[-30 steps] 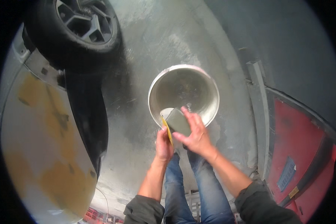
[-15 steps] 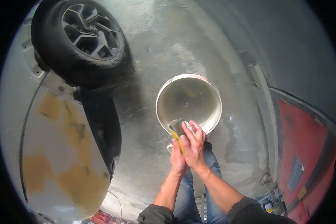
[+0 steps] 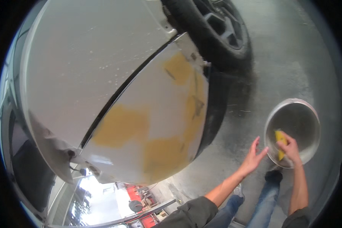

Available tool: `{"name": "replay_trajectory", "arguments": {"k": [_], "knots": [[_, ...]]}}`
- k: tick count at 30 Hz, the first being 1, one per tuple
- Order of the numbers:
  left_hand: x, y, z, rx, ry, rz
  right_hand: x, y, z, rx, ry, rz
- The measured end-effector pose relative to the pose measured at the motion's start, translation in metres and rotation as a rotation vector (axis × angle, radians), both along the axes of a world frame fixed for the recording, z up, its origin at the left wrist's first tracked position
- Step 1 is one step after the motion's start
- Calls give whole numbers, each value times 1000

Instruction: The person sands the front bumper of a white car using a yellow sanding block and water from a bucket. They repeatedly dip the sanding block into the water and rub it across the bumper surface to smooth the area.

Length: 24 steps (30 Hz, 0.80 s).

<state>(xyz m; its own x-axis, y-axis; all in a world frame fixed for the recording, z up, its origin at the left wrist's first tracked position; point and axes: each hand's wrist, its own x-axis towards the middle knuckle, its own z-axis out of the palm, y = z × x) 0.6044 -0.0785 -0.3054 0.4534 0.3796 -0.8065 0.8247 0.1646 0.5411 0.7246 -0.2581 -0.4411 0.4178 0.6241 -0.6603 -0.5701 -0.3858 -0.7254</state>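
My right hand [image 3: 292,150] grips a yellow sanding block [image 3: 280,141] over the near rim of a round metal basin [image 3: 306,114] standing on the wet concrete floor. My left hand [image 3: 254,157] hovers open just left of the basin, fingers spread, touching nothing. A white car body panel [image 3: 102,68] with yellow filler patches [image 3: 119,125] fills the left and middle of the view, well to the left of both hands.
A black car wheel [image 3: 216,30] stands at the top, behind the panel. The floor [image 3: 292,49] around the basin is wet grey concrete. My legs in blue jeans [image 3: 266,197] are at the bottom. Red equipment [image 3: 140,193] shows low under the panel.
The view has swung left, so the car panel now fills most of it. My left hand has let go of the block and opened; my right hand keeps the block at the basin.
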Motion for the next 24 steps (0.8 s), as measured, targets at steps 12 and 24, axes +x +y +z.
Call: {"name": "replay_trajectory", "arguments": {"k": [12,24], "knots": [[-138,82,302,954,-153,-799,-59,-59,-183,-256,235,-824],[-119,224,490,1720,-446,-1135,-80,284,407,187,-562,-747]]}}
